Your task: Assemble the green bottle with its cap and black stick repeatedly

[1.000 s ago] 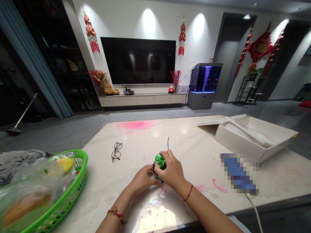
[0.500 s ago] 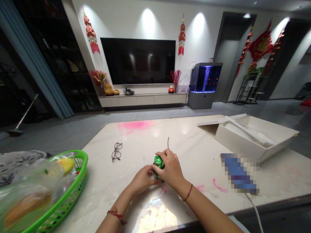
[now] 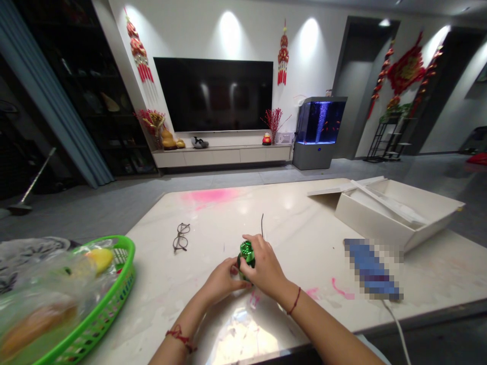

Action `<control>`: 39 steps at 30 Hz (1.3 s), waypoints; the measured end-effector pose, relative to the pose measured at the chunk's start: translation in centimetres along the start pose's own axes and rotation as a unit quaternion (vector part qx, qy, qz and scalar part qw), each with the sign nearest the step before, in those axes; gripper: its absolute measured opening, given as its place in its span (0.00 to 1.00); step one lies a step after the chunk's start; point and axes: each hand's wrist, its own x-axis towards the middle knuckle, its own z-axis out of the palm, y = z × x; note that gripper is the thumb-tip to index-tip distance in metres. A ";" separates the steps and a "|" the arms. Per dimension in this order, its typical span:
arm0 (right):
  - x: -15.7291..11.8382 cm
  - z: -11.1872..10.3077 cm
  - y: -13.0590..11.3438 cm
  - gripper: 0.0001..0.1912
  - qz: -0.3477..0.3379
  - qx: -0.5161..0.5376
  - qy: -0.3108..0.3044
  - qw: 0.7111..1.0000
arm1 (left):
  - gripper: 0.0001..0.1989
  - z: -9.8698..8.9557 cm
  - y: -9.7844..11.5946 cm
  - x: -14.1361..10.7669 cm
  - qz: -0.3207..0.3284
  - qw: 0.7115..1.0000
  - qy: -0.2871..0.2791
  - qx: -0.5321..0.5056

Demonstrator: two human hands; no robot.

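A small shiny green object [image 3: 247,252], round on top, stands near the middle of the pale table, between my two hands. My left hand [image 3: 224,279] is wrapped round its lower left side, thumb near its base. From the right, my right hand [image 3: 263,262] grips its upper part with thumb and fingers. The lower part of the object is mostly hidden by my fingers. Just beyond my right hand, a thin black strip [image 3: 262,223] shows on the table.
Eyeglasses [image 3: 181,238] lie on the table [image 3: 213,218] to the left. A green basket [image 3: 127,263] with bagged items stands at the far left. On the right are an open white box [image 3: 376,228] and a pixelated blue item [image 3: 373,271] with a white cable [image 3: 397,324].
My right thumb and fingers have shifted slightly on the green object's top, whose shine looks different. The whole view has moved a little; my left hand keeps its hold.
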 end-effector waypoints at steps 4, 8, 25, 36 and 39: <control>-0.2 -0.1 -0.1 0.24 -0.012 0.010 -0.001 1.000 | 0.24 -0.1 0.4 -0.2 0.019 1.000 0.001 -0.025; -0.4 -0.4 -0.1 0.27 -0.018 0.014 0.015 1.000 | 0.29 -0.4 1.0 -0.4 0.027 0.998 0.001 -0.048; -0.8 -1.1 1.4 0.25 0.028 -0.026 0.028 0.999 | 0.29 -0.5 1.5 -0.5 -0.011 0.998 -0.014 -0.054; -1.4 -1.6 1.8 0.14 0.025 0.046 -0.028 0.998 | 0.29 -0.5 1.4 -0.4 0.003 0.998 -0.021 -0.065; -1.5 -1.3 1.5 0.17 0.036 0.058 -0.017 0.997 | 0.28 -0.6 1.4 -0.4 0.012 0.997 -0.026 -0.074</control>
